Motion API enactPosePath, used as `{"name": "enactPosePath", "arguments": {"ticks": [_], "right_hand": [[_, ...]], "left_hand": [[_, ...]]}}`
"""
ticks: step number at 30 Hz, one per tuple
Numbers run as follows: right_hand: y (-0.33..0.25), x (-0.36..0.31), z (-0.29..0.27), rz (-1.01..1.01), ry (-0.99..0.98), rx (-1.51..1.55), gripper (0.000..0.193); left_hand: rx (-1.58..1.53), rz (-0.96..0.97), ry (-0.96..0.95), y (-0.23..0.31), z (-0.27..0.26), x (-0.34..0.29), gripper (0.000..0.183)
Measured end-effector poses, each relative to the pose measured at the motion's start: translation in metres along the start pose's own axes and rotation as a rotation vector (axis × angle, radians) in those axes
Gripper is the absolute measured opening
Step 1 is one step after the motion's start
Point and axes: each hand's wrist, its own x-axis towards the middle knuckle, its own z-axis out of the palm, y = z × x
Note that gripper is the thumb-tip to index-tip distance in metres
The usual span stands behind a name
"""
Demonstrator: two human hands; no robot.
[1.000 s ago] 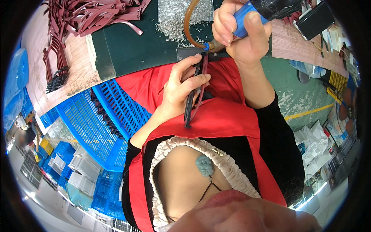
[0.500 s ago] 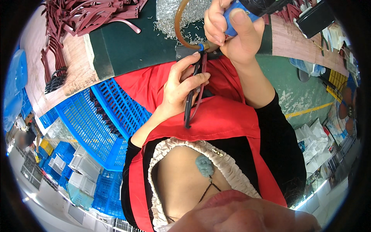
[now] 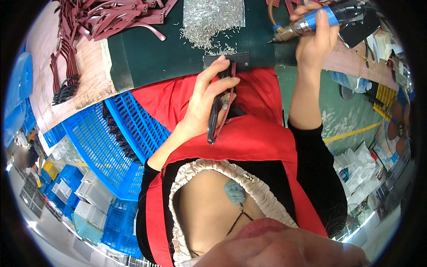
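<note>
1. At the far left, dark red temple arms [image 3: 120,20] lie heaped on the counter [image 3: 91,73], looking unchanged over the last second. A blue basket [image 3: 95,142] stands below the counter's edge.
2. The left hand [image 3: 198,104] grasps a black-and-dark-red spectacle frame [image 3: 215,118], fingers and thumb closed around it. Its grip stays much the same, though the frame's lower end has swung slightly leftward.
3. The spectacle frame is in front of the red apron, its upper end against or just beside the dark block [image 3: 242,59] at the counter's edge; exact contact is hidden by the fingers.
4. Just beyond the block, small metal screws [image 3: 200,38] lie spilled beside a clear bag, apparently undisturbed.
5. The biggest change is on the right: the power driver [image 3: 313,20], half a second ago close over the block, is now well apart from the frame, its tip pointing left over the green mat. The joint is thus out of the tool's reach; whether a screw sits on the tip is too small to tell.
6. The right hand [image 3: 316,46] grasps the driver's blue body, fingers wrapped around it.
</note>
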Motion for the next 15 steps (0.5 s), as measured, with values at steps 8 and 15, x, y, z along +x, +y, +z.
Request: {"name": "enactPosePath", "arguments": {"ticks": [8,15], "right_hand": [[-0.032,-0.096,0.053,-0.361,-0.561,-0.541,0.035],[-0.032,-0.014,0.111,-0.064,-0.54,-0.069,0.008]], "left_hand": [[-0.049,-0.004,0.16,0.007,-0.004,0.026,0.032],[-0.303,-0.425,0.927,-0.01,-0.094,0.002,0.009]]}}
